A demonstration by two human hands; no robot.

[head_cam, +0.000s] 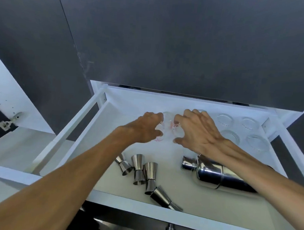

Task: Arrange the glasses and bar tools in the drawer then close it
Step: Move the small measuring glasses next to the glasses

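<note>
Toward the drawer's [101,115] far edge, near its middle, two small clear glasses with red markings are gripped: the left hand's [147,128] fingers [158,133] are curled around one glass [160,128], the right hand's [198,131] fingers [179,140] around the other [178,129]. Four glasses [224,120] are set at the far right corner. Four steel jiggers [139,169] and a shaker [215,173] are laid flat near the front edge.

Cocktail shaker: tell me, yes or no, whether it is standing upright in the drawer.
No, the cocktail shaker lies on its side on the drawer floor, cap pointing left.
</note>
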